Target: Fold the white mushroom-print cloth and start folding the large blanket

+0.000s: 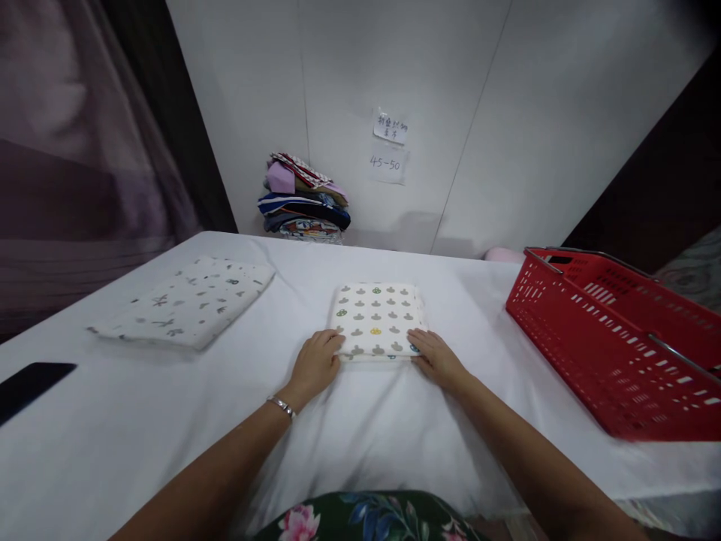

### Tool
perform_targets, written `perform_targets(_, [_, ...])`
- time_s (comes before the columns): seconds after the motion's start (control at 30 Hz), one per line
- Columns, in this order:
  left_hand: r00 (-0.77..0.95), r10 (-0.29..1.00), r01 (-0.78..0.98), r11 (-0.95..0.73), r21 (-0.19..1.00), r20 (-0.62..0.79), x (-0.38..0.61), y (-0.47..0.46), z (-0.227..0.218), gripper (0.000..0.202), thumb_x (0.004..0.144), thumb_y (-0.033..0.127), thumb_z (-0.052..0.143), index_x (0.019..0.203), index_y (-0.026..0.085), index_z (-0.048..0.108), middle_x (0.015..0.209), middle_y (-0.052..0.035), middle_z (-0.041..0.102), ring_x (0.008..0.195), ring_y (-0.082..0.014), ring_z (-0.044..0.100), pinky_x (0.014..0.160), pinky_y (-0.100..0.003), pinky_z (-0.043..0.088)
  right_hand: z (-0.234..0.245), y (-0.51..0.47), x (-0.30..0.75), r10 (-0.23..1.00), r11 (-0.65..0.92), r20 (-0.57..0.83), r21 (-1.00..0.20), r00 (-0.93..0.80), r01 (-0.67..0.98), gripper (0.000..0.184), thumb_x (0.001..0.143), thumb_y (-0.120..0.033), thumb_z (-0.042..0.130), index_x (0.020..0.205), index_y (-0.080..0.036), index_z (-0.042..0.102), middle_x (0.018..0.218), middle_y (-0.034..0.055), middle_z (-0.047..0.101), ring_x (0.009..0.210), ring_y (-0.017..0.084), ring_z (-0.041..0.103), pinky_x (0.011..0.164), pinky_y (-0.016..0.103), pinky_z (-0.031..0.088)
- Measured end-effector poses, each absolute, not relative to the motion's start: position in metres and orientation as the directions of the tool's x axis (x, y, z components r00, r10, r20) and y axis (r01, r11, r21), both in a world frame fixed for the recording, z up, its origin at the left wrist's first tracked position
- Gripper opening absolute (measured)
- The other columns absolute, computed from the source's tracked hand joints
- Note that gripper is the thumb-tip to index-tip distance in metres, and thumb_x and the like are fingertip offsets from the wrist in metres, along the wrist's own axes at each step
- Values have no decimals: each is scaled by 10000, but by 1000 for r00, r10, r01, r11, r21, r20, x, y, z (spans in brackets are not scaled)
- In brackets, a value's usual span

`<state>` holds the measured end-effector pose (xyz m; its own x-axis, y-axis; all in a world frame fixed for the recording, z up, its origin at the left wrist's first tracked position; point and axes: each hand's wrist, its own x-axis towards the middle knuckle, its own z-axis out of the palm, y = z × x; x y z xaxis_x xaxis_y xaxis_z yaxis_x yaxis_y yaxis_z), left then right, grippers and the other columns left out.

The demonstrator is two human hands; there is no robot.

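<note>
A small folded white cloth with grey, green and yellow motifs [376,317] lies in the middle of the white-covered table [360,421]. My left hand [315,362] rests at its near left corner, fingers curled onto the edge. My right hand [435,356] lies flat at the near right corner, fingers stretched over the edge. A silver bracelet [282,406] is on my left wrist.
A second folded white patterned cloth [185,302] lies at the left. A red plastic basket [613,338] stands at the right. A stack of folded clothes [304,199] sits against the white wall at the back. A black flat object [28,385] lies at the left edge.
</note>
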<state>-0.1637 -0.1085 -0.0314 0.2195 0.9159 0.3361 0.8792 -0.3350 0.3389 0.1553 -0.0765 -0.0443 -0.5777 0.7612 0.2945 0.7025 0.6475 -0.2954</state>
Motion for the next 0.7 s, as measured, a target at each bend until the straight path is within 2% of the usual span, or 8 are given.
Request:
perform_targets(0.23, [86,941,841,-245,483,327,-159,-109,-36,390,722,59,407,1028,232,575,1071,-42,552,1050,-203,477,904,-338,448,-56,-75,161,738,673,319,-272,-595,688,456,902,-244,418,1358,-252,404,1404,71,422,1316,212,351,1086,489,254])
perform_targets(0.33, [36,935,819,-229,526,352,-159,-108,-39,396,725,82,422,1061,228,571,1111,-41,540,1076,-202,476,918,-336,450,-57,-76,159,735,672,335,-242,-590,700,473,901,-233,418,1371,-254,383,1405,71,420,1316,210,351,1085,490,264])
perform_targets(0.47, [-3,946,849,-169,500,324,-167,-105,-43,448,771,198,481,1217,214,521,1267,-63,497,1156,-229,446,967,-368,407,-58,-76,159,718,686,353,-209,-600,697,466,912,-254,414,1376,-236,375,1403,82,420,1316,210,351,1080,486,280])
perform_targets(0.57, [43,965,882,-157,443,257,-174,-104,-43,465,803,210,458,1265,244,502,1246,-41,556,1172,-225,450,985,-385,365,-58,-76,159,711,692,357,-202,-606,693,466,912,-254,414,1376,-241,372,1404,85,419,1316,211,351,1078,490,282])
perform_targets(0.7, [57,974,891,-149,430,221,-176,-105,-42,487,819,196,430,1296,283,477,1217,-3,597,1187,-210,453,987,-371,348,-56,-77,159,705,698,361,-199,-610,688,479,901,-240,425,1377,-244,370,1396,83,431,1310,205,361,1076,477,296])
